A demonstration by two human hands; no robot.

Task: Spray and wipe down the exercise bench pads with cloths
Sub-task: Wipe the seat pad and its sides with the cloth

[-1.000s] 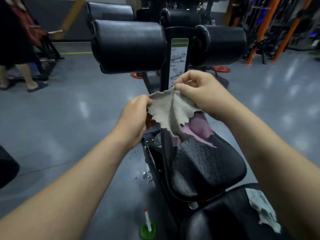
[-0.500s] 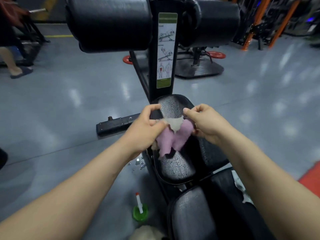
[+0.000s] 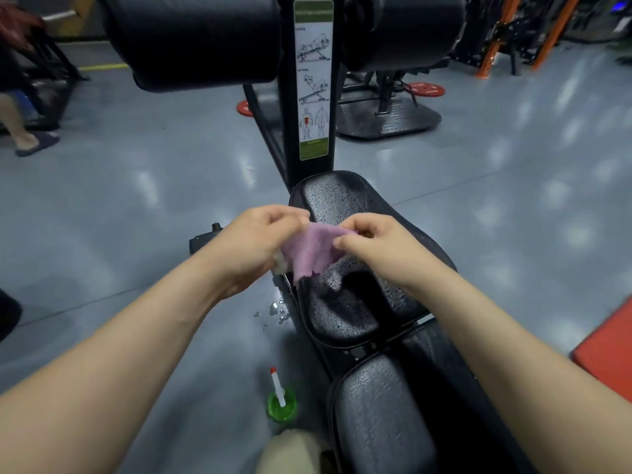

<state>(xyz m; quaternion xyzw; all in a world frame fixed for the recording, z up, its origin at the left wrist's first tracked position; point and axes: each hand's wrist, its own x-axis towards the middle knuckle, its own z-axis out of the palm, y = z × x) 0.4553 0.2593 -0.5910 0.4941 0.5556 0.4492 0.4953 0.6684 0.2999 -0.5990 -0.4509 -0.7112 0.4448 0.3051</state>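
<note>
A left hand (image 3: 260,241) and right hand (image 3: 372,244) each pinch an edge of a pink cloth (image 3: 311,251), both grips closed on it. The cloth has come down from in front of the upright to just above the bench's seat pad (image 3: 349,302), which is beaded with droplets. A spray bottle (image 3: 281,401) stands on the floor. Wiping looks next.

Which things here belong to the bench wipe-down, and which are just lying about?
Job: pink cloth, pinched by left hand and right hand; wet seat pad; back pad; green spray bottle on the floor.
Lying about: red weight plate; orange rack; red mat.
</note>
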